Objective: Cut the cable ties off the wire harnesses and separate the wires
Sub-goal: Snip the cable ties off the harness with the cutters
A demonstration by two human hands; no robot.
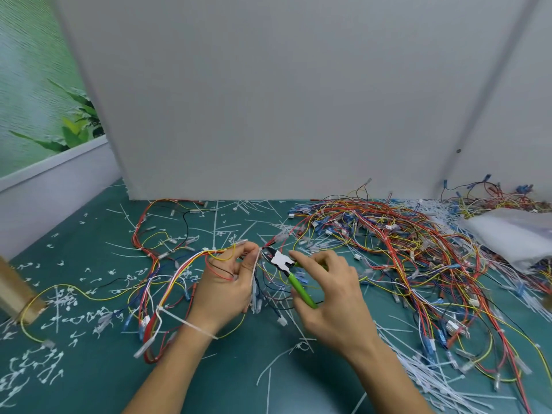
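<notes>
Two bare forearms are entering from the bottom edge, lying nearest the camera above the green desk (89, 383). Left hand (222, 289): fingers are closing around a wire harness (191, 261) of red, yellow, white and blue wires, pinching it near the thumb tip; a thin red wire and a yellow loop are running across the back of the hand. Right hand (331, 294): fingers are clamping the green handles of a pair of cutters (286, 270), whose dark nose is pointing left and meeting the harness just beside the left thumb; whether the blades are touching a cable tie cannot be told. A white cable tie (186, 322) is still binding the harness lower down, its tail crossing the left wrist.

Further items:
- Large tangled heap of wires (403, 249) with blue and white connectors, lying right of the hands and spreading to the far right edge
- Loose white tie strips (424, 375), piling along the near right of the desk
- Small snipped tie pieces (44, 369), scattering over the near left of the desk
- Clear plastic bag (513, 234), resting on the heap at far right
- Grey partition (268, 100), standing behind the desk
- Cardboard box corner (15, 294), showing at the left edge
</notes>
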